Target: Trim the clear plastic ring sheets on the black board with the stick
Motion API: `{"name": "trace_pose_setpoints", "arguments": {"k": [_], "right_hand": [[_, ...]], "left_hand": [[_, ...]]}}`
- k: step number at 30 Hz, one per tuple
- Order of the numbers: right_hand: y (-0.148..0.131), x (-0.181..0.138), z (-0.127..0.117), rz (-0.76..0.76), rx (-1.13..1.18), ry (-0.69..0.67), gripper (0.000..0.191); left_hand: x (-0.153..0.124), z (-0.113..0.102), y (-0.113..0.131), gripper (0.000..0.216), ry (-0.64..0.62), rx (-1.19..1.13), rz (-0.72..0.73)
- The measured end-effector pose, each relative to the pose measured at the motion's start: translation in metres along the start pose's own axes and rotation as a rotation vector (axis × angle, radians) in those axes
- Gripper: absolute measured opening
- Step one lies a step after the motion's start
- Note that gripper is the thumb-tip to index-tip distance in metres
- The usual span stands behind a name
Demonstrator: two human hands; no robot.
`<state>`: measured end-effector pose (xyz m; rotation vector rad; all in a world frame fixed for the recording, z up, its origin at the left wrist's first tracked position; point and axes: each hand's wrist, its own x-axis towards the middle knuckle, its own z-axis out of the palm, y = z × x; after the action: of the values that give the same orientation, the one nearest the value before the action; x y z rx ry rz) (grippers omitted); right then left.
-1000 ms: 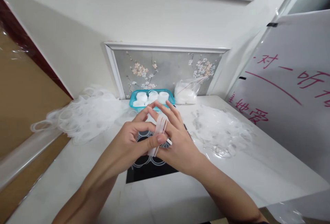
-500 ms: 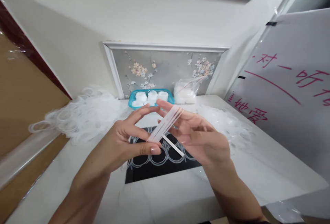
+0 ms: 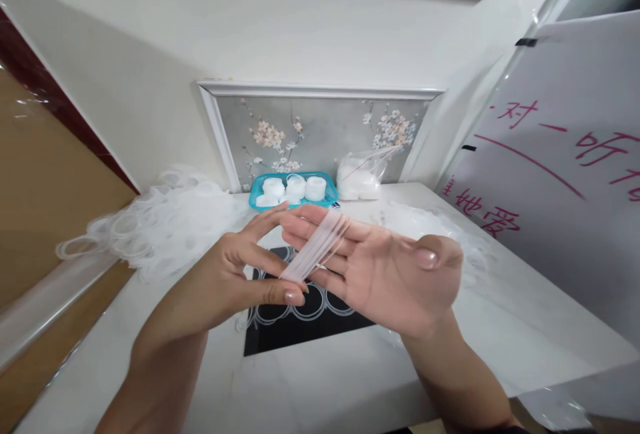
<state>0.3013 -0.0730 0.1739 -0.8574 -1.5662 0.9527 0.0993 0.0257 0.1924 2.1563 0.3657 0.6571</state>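
Both hands are raised over a white table [image 3: 350, 381]. My left hand [image 3: 235, 277] pinches one end of a bundle of thin translucent white plastic bands [image 3: 317, 245] between thumb and fingers. The bands stretch up and across the fingers of my right hand [image 3: 380, 267], which is turned palm up with its fingers held out flat. Under the hands lies a black mat [image 3: 305, 321] with several clear rings laid on it.
A heap of clear rings [image 3: 160, 224] lies at the left, another heap [image 3: 440, 234] at the right. A teal tray [image 3: 293, 191] with white rolls and a plastic bag [image 3: 360, 177] stand by a framed flower picture. A white sheet with red writing [image 3: 565, 174] leans at right.
My right hand has turned from back-up to palm-up and opened out. The bands, first pinched between both hands, now lie stretched across its fingers. The left hand keeps its pinch.
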Motion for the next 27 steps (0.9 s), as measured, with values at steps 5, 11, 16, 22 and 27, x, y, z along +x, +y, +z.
{"name": "trace_pose_setpoints", "arguments": {"k": [5,11,16,22,27], "right_hand": [[0.001,0.0,0.001,0.004,0.005,0.02,0.062],[0.0,-0.002,0.003,0.062,-0.01,-0.038,0.064],[-0.003,-0.003,0.004,0.104,0.007,-0.08,0.067],[-0.008,-0.005,0.005,0.131,0.022,-0.08,0.064],[-0.009,-0.005,0.006,0.141,0.114,-0.112,0.073]], "left_hand": [[0.0,0.002,0.004,0.007,0.015,-0.033,-0.027],[-0.001,0.003,0.004,0.008,0.004,-0.072,-0.007],[-0.003,0.004,0.003,0.011,0.01,-0.078,0.001],[-0.004,0.005,0.009,0.008,-0.012,-0.105,-0.029],[-0.005,0.004,0.007,0.01,-0.047,-0.109,-0.019]]}}
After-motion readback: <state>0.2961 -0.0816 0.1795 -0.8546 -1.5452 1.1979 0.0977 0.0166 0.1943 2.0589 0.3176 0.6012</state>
